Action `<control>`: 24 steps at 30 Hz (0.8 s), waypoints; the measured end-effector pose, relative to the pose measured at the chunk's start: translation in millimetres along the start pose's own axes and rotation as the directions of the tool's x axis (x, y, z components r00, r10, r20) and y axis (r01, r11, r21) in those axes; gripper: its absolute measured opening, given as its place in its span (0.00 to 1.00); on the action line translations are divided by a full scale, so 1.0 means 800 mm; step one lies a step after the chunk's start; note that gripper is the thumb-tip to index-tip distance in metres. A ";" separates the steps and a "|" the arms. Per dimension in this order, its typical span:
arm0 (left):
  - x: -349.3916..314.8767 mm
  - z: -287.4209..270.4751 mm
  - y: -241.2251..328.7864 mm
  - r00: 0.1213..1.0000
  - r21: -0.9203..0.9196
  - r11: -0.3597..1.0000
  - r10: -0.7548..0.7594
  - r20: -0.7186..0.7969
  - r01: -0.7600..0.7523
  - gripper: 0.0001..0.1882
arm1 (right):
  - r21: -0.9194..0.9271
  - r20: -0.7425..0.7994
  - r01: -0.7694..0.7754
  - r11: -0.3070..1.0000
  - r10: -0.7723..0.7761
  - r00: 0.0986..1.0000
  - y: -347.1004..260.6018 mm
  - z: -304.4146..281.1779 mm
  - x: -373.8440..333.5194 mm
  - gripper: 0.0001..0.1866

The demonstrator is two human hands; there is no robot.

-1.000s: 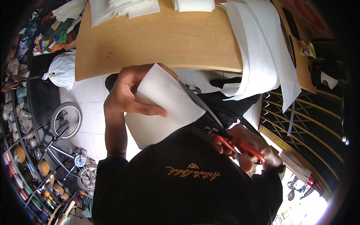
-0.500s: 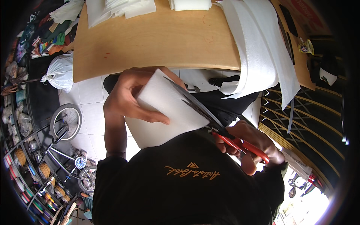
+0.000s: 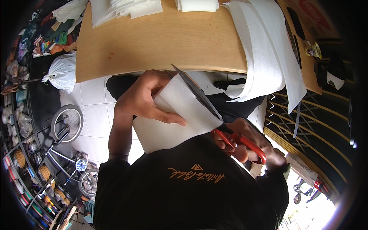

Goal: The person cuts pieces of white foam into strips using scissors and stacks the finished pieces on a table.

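My left hand point(image 3: 143, 96) grips a folded white felt-like sheet point(image 3: 189, 105) over my lap, thumb on its near face and fingers behind it. Part of the sheet rests against my dark shirt. My right hand point(image 3: 249, 134) is closed around the red handles of the scissors point(image 3: 252, 147). The dark blades lie along the sheet's upper right edge, and their tips stick out past its top corner, close to the table edge. Whether the blades bite into the material is hard to make out.
The wooden table point(image 3: 161, 42) stands just ahead, with white sheet stacks point(image 3: 134, 8) at its far side. Long white strips point(image 3: 264, 50) hang over its right end. A white bag point(image 3: 63, 73) and a bicycle point(image 3: 63, 153) are on the left, a folding metal gate point(image 3: 306, 119) on the right.
The scissors have moved up and left along the sheet's edge, and their blades look closer together. My left hand and the sheet have shifted a little to the right.
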State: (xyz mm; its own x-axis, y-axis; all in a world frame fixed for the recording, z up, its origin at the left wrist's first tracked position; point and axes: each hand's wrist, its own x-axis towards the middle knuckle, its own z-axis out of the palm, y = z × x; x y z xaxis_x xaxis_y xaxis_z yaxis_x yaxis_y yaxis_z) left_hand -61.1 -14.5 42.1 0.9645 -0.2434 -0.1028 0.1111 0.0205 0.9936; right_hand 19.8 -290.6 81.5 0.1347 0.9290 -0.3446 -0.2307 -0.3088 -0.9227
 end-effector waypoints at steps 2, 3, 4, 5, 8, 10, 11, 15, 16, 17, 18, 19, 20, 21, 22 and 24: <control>0.000 -0.003 -0.004 0.998 0.027 1.000 0.013 0.053 -0.014 0.26 | -0.005 -0.031 -0.023 1.000 0.022 0.999 0.003 0.001 -0.001 0.37; 0.002 -0.004 -0.004 0.996 0.025 0.999 0.045 0.075 -0.047 0.25 | 0.031 -0.051 -0.061 0.998 0.062 0.997 0.003 0.003 -0.002 0.35; 0.005 -0.004 -0.003 0.992 0.022 0.997 0.077 0.099 -0.079 0.25 | 0.068 -0.071 -0.096 0.993 0.101 0.992 0.003 0.004 -0.004 0.34; 0.010 -0.001 0.002 0.985 -0.002 0.992 0.129 0.114 -0.130 0.24 | 0.099 -0.087 -0.113 0.989 0.121 0.989 0.002 0.004 -0.004 0.32; 0.019 0.006 0.006 0.969 0.055 0.983 0.165 0.185 -0.177 0.22 | 0.195 -0.147 -0.088 0.977 0.118 0.982 -0.003 0.005 -0.002 0.29; 0.020 0.006 0.003 0.977 0.086 0.984 0.143 0.161 -0.158 0.21 | 0.254 -0.220 0.002 0.967 0.056 0.974 0.001 0.005 -0.001 0.27; 0.019 0.005 -0.002 0.986 0.075 0.988 0.130 0.109 -0.138 0.21 | 0.275 -0.262 0.034 0.961 0.041 0.964 0.003 0.005 -0.001 0.25; 0.014 0.001 0.000 0.968 0.041 0.981 0.192 -0.159 -0.188 0.21 | -0.103 -0.478 0.165 0.981 -0.194 0.856 0.021 -0.002 0.012 0.25; 0.013 0.001 0.000 0.951 0.010 0.984 0.176 -0.254 -0.180 0.21 | -0.104 -0.559 0.056 0.993 -0.105 0.822 0.017 0.000 0.017 0.26; 0.016 0.001 -0.002 0.877 0.262 0.931 0.334 -0.344 -0.252 0.22 | -0.157 -0.602 0.019 0.987 -0.111 0.791 0.021 0.000 0.026 0.25; 0.017 0.008 0.000 0.815 0.277 0.935 0.332 -0.475 -0.220 0.21 | -0.207 -0.643 -0.020 0.978 -0.120 0.757 0.026 -0.001 0.033 0.24; 0.020 0.009 -0.002 0.773 0.312 0.926 0.355 -0.526 -0.213 0.21 | -0.264 -0.583 -0.024 0.964 -0.139 0.800 0.028 -0.004 0.036 0.24; 0.024 0.010 -0.003 0.730 0.344 0.916 0.379 -0.568 -0.208 0.21 | -0.185 -0.620 0.061 0.981 -0.165 0.767 0.035 -0.003 0.045 0.27; 0.028 0.012 0.000 0.713 0.415 0.879 0.445 -0.542 -0.233 0.21 | -0.109 -0.658 0.151 0.983 -0.185 0.730 0.046 0.002 0.060 0.31; 0.032 0.013 0.003 0.694 0.483 0.837 0.507 -0.511 -0.256 0.21 | -0.036 -0.694 0.242 0.970 -0.199 0.692 0.050 0.003 0.071 0.35; 0.041 0.024 0.010 0.665 0.529 0.798 0.564 -0.489 -0.288 0.21 | -0.059 -0.694 0.237 0.970 -0.211 0.689 0.051 0.000 0.085 0.32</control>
State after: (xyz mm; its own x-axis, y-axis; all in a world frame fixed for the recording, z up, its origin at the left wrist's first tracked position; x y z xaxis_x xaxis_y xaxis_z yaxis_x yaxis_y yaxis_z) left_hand -33.2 -41.2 48.0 0.8216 0.3235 0.4693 -0.3160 -0.4267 0.8474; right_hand 19.8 -240.4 20.6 0.8099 0.5635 -0.1628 -0.1351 -0.0909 -0.9867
